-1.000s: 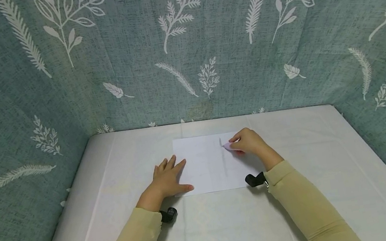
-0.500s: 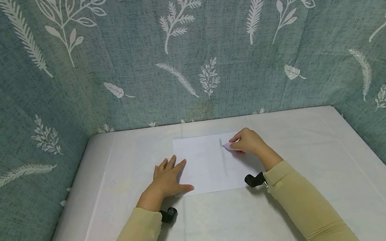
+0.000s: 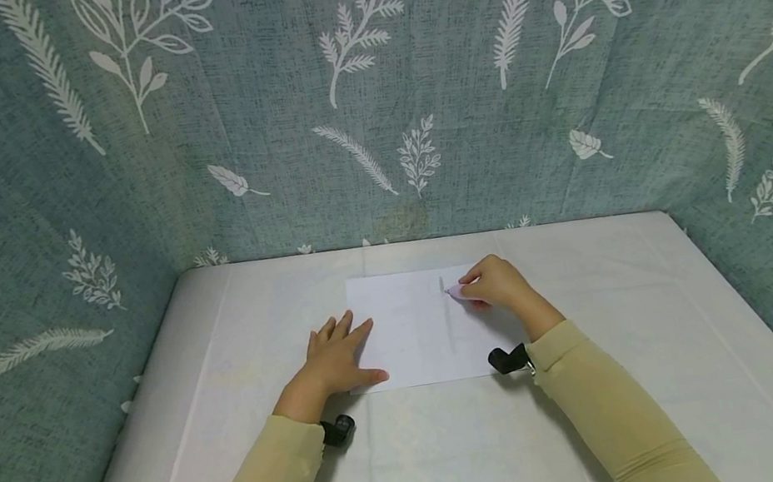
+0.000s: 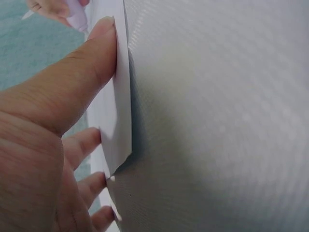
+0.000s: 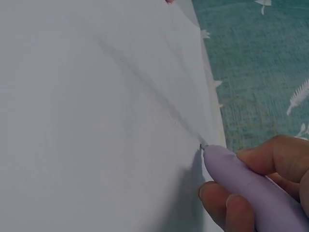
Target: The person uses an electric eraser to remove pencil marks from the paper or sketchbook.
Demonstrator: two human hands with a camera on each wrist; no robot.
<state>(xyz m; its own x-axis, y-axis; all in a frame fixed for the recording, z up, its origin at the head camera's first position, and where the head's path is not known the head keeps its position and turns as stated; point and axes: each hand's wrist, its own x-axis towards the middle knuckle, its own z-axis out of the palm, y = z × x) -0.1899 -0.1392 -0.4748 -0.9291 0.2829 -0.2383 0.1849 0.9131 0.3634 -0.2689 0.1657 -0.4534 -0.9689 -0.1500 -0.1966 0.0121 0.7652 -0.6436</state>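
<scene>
A white sheet of paper lies flat on the table, with a faint grey line running along it. My left hand rests flat on the sheet's left edge, fingers straight; in the left wrist view the thumb presses the paper's edge. My right hand pinches a lilac pen whose tip touches the far end of the line. The right wrist view shows the pen between finger and thumb, its tip on the paper.
The table is covered in a pale cloth. Teal fabric with white leaf prints walls it in at the back and on both sides. Black wrist camera mounts sit close to the paper's near edge.
</scene>
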